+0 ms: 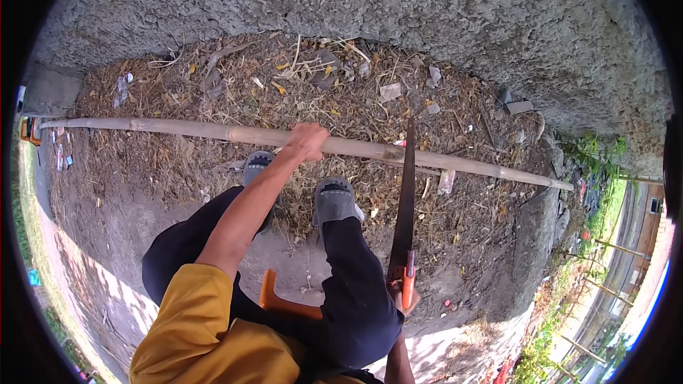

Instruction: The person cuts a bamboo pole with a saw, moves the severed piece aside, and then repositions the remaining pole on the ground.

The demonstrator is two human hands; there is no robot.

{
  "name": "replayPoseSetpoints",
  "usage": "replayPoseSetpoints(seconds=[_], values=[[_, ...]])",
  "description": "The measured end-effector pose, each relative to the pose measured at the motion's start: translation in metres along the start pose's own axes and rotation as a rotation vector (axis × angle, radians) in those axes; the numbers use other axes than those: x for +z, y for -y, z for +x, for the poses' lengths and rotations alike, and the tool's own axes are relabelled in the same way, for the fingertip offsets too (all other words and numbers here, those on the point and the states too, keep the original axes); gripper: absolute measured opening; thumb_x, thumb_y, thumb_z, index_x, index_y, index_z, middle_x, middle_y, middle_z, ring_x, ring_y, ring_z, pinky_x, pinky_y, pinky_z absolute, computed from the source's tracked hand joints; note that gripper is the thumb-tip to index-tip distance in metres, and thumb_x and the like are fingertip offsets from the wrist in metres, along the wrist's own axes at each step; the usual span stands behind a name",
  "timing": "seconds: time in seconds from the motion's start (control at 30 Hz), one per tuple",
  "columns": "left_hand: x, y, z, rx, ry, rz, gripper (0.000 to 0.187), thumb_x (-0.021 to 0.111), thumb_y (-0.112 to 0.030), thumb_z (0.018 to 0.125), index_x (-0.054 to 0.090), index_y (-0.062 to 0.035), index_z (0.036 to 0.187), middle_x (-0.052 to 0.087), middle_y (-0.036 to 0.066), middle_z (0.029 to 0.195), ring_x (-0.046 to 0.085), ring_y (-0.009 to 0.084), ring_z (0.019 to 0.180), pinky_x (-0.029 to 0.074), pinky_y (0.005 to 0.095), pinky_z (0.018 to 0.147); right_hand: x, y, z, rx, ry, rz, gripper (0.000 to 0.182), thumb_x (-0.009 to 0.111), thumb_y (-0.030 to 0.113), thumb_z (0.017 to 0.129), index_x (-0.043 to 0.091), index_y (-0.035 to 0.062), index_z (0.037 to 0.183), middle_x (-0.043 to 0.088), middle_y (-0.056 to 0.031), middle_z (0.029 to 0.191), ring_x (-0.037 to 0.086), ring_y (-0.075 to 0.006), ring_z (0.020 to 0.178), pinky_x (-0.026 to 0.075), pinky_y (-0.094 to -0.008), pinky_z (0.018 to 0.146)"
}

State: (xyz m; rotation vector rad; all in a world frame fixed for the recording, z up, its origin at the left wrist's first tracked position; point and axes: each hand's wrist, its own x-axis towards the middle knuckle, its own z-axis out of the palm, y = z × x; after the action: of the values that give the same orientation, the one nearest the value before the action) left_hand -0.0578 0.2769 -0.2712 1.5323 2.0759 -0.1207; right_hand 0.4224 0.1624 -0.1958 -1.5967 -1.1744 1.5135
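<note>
A long bamboo pole (185, 127) runs across the view, a little above my feet. My left hand (307, 142) is wrapped over the pole near its middle. In my right hand (404, 299) is a handsaw (405, 206), gripped by its orange handle beside my right knee. The dark blade points away from me and overlaps the pole near a node, right of my left hand. My fingers around the saw handle are partly hidden by it.
A rough concrete wall (341, 0) rises beyond ground strewn with dry leaves and litter (390, 92). My grey shoes (336, 200) rest on the dirt below the pole. An orange seat (284, 299) shows between my legs. Green plants (597, 160) grow at the right.
</note>
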Motion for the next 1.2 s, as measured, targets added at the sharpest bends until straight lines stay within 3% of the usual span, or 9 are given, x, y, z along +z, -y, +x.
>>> replayPoseSetpoints(seconds=[0.47,0.57,0.67,0.73,0.8,0.97,1.03,1.13,1.2], values=[[-0.014,-0.008,0.000,-0.010,0.015,0.002,0.039,0.077,-0.015,0.067,0.075,-0.0130,0.106,0.073,0.014,0.109,0.070,0.0309,0.105,0.056,0.0429,0.095,-0.025,-0.042,-0.024,-0.002,-0.069,-0.418,0.014,0.067,0.012,0.083,0.065,-0.0016,0.082,0.060,-0.0009,0.065,0.052,-0.0066,0.056,0.040,-0.0242,0.051],[-0.019,-0.006,-0.004,-0.004,0.018,-0.010,0.037,0.075,-0.014,0.067,0.076,-0.0124,0.105,0.074,0.014,0.105,0.071,0.0322,0.101,0.056,0.0430,0.094,0.022,0.022,0.004,0.020,0.006,-0.081,0.016,0.066,0.014,0.088,0.064,0.0013,0.079,0.057,0.0010,0.061,0.050,-0.0062,0.053,0.039,-0.0244,0.048],[-0.016,-0.002,0.003,-0.015,0.067,-0.025,0.038,0.075,-0.014,0.067,0.076,-0.0126,0.105,0.074,0.014,0.105,0.071,0.0324,0.101,0.056,0.0427,0.094,0.054,0.030,0.059,-0.211,0.013,-0.101,0.020,0.068,0.017,0.089,0.059,0.0029,0.079,0.055,0.0013,0.061,0.047,-0.0062,0.050,0.038,-0.0238,0.047],[-0.015,0.004,0.012,-0.006,0.074,-0.020,0.038,0.075,-0.014,0.067,0.076,-0.0121,0.105,0.074,0.015,0.105,0.071,0.0327,0.101,0.056,0.0429,0.094,0.058,0.027,0.081,-0.116,0.054,-0.081,0.019,0.067,0.016,0.091,0.059,0.0027,0.080,0.056,0.0008,0.062,0.048,-0.0065,0.051,0.038,-0.0241,0.047],[-0.009,0.001,0.009,0.002,0.104,-0.034,0.038,0.075,-0.013,0.066,0.076,-0.0117,0.105,0.074,0.015,0.105,0.070,0.0329,0.102,0.056,0.0431,0.094,0.055,0.021,0.078,-0.043,0.029,-0.080,0.025,0.068,0.023,0.088,0.062,0.0017,0.075,0.062,-0.0018,0.067,0.052,-0.0057,0.057,0.041,-0.0255,0.051],[-0.014,0.006,0.016,0.002,0.138,-0.090,0.045,0.070,-0.009,0.063,0.076,-0.0135,0.107,0.074,0.015,0.104,0.070,0.0345,0.101,0.056,0.0452,0.093,0.029,0.016,0.011,-0.143,0.006,-0.188,0.021,0.069,0.018,0.090,0.062,0.0013,0.081,0.056,0.0000,0.062,0.050,-0.0072,0.053,0.041,-0.0253,0.051],[-0.019,0.005,0.017,0.005,0.132,-0.076,0.042,0.071,-0.011,0.065,0.076,-0.0122,0.106,0.074,0.015,0.103,0.070,0.0337,0.102,0.056,0.0437,0.093,0.016,0.004,-0.010,-0.116,-0.119,-0.512,0.021,0.067,0.016,0.090,0.063,-0.0006,0.077,0.057,-0.0004,0.060,0.052,-0.0069,0.055,0.042,-0.0260,0.052],[-0.024,0.001,0.008,0.016,0.194,-0.093,0.039,0.072,-0.012,0.067,0.076,-0.0105,0.105,0.074,0.016,0.103,0.070,0.0333,0.103,0.057,0.0428,0.092,0.035,0.018,0.014,-0.108,-0.008,-0.124,0.020,0.066,0.015,0.089,0.063,0.0000,0.076,0.057,0.0000,0.061,0.050,-0.0058,0.056,0.038,-0.0248,0.050],[-0.022,0.001,0.008,0.001,0.215,-0.126,0.039,0.072,-0.012,0.067,0.076,-0.0101,0.105,0.074,0.016,0.104,0.070,0.0338,0.103,0.056,0.0433,0.093,0.044,-0.003,0.062,-0.143,0.044,-0.101,0.016,0.061,0.015,0.089,0.063,0.0004,0.085,0.056,0.0008,0.064,0.049,-0.0063,0.054,0.036,-0.0230,0.050]])
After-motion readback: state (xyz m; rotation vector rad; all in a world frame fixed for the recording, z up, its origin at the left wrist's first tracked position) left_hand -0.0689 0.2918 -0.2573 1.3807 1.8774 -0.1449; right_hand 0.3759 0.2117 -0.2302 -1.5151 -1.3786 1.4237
